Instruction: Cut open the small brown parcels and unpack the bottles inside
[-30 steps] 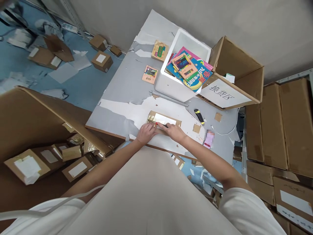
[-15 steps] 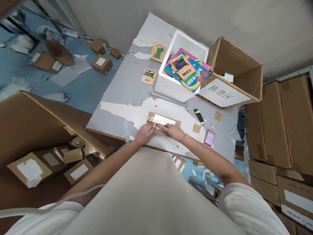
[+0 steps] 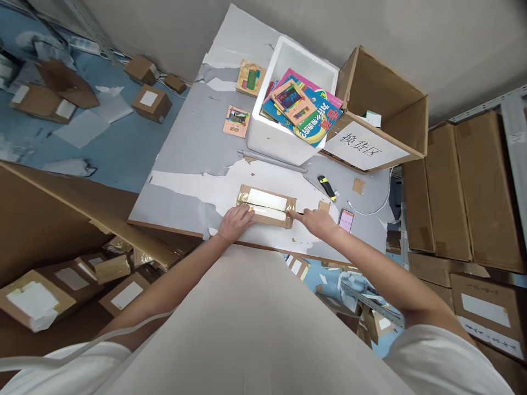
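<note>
I see the slim brown cardboard box with gold tape and a white label (image 3: 267, 207) lying flat near the front edge of the worn grey-and-white table (image 3: 181, 159). My left hand (image 3: 236, 222) rests on its near-left corner, fingers close together; I can't tell whether the thumb pinches anything. My right hand (image 3: 316, 220) grips a slim dark tool with a red end (image 3: 300, 213), index finger stretched to the box's right end, other fingers curled.

books (image 3: 302, 107) piled in white foam box (image 3: 274, 141); open carton (image 3: 382, 77) beside
</note>
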`<control>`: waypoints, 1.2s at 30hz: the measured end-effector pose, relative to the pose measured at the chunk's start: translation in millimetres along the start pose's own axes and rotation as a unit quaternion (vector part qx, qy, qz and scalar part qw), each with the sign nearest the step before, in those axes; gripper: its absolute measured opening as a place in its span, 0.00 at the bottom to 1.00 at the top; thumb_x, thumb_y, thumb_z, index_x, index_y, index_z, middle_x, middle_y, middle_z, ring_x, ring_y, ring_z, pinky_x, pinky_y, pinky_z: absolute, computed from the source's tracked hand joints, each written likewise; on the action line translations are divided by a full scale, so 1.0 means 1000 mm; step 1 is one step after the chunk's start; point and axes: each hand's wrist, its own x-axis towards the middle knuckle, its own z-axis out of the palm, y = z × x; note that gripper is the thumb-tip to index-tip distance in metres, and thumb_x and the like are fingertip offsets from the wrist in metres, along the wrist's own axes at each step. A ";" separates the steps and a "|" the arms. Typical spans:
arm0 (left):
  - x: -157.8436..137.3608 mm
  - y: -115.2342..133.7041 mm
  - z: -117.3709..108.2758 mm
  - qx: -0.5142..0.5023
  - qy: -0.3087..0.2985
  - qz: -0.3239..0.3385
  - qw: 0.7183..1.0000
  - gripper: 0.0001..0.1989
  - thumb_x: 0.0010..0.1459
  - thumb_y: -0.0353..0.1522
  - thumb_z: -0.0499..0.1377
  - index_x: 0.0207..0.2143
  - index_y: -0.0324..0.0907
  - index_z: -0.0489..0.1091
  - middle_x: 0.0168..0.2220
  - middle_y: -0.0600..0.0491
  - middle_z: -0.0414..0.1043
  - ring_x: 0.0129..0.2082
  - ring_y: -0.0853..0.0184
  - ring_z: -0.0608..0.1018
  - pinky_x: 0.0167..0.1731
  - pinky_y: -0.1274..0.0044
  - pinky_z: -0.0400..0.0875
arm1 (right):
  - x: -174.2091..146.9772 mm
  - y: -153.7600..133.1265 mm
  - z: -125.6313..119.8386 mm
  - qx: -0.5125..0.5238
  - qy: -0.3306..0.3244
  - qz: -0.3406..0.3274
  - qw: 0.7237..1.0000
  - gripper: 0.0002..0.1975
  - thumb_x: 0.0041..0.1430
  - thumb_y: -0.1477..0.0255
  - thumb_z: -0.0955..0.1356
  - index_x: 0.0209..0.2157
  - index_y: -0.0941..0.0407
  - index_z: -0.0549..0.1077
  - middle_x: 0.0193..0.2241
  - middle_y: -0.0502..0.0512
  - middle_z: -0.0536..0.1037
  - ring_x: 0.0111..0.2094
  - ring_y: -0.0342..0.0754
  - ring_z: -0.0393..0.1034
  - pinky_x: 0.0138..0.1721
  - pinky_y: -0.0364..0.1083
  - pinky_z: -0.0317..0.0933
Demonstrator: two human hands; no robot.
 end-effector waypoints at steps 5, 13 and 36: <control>0.002 0.003 -0.004 -0.002 -0.026 -0.030 0.999 0.14 0.62 0.39 0.53 0.46 0.45 0.72 0.46 0.42 0.73 0.46 0.57 0.74 0.43 0.66 0.67 | -0.029 0.026 0.033 0.007 0.010 0.035 0.999 0.39 0.59 0.85 0.56 0.67 0.40 0.42 0.41 0.61 0.73 0.36 0.52 0.74 0.33 0.45 0.60; 0.007 0.004 -0.016 0.006 -0.059 -0.026 0.998 0.15 0.60 0.41 0.53 0.45 0.45 0.72 0.44 0.43 0.73 0.45 0.55 0.73 0.45 0.63 0.64 | -0.062 0.035 0.095 0.171 0.103 0.092 0.976 0.37 0.60 0.82 0.57 0.66 0.42 0.46 0.42 0.57 0.75 0.37 0.49 0.73 0.35 0.45 0.63; 0.072 -0.011 -0.022 0.025 -0.169 0.011 0.985 0.61 0.33 0.61 0.62 0.64 0.35 0.51 0.62 0.33 0.55 0.63 0.41 0.56 0.61 0.55 0.47 | 0.000 -0.021 0.162 0.768 0.242 0.045 0.591 0.33 0.60 0.63 0.64 0.65 0.52 0.54 0.38 0.53 0.75 0.21 0.36 0.65 0.26 0.42 0.66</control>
